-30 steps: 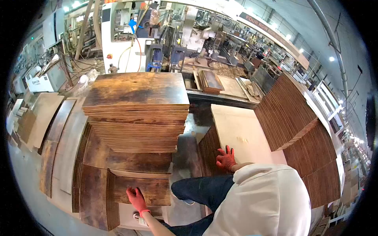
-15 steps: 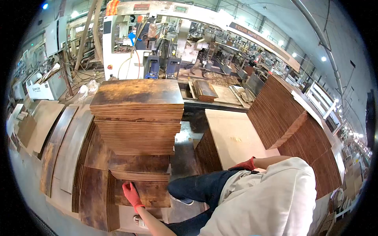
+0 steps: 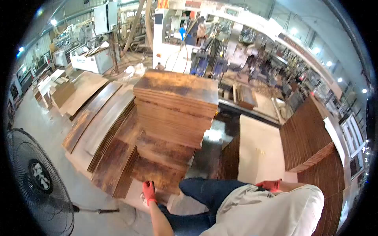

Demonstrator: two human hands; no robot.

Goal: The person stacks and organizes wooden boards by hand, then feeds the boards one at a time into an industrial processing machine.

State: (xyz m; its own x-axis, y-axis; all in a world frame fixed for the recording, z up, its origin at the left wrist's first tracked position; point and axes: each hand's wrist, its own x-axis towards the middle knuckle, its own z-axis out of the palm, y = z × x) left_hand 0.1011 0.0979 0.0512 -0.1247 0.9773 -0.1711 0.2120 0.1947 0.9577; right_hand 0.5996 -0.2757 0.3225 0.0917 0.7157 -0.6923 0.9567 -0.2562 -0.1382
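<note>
My left hand (image 3: 149, 190), in a red glove, is at the near edge of a low stack of dark brown boards (image 3: 157, 172); its fingers are bunched, and what they hold, if anything, is too small to tell. Partly hidden behind my knee and shirt, my right hand (image 3: 270, 185), also red-gloved, rests near my hip beside the light board (image 3: 260, 147); its fingers are hidden. Ahead stands a tall stack of brown boards (image 3: 175, 114).
A black fan (image 3: 39, 177) stands at the lower left. Long boards (image 3: 106, 118) lie left of the stacks. Tall stacks of brown panels (image 3: 307, 135) rise at the right. Machines (image 3: 173, 39) stand behind, and a white cabinet (image 3: 92, 61) is at the back left.
The view has swung left, bringing the fan in. My right hand has come off the light board to my hip. My left hand has drawn back to the low stack's near edge, fingers more closed.
</note>
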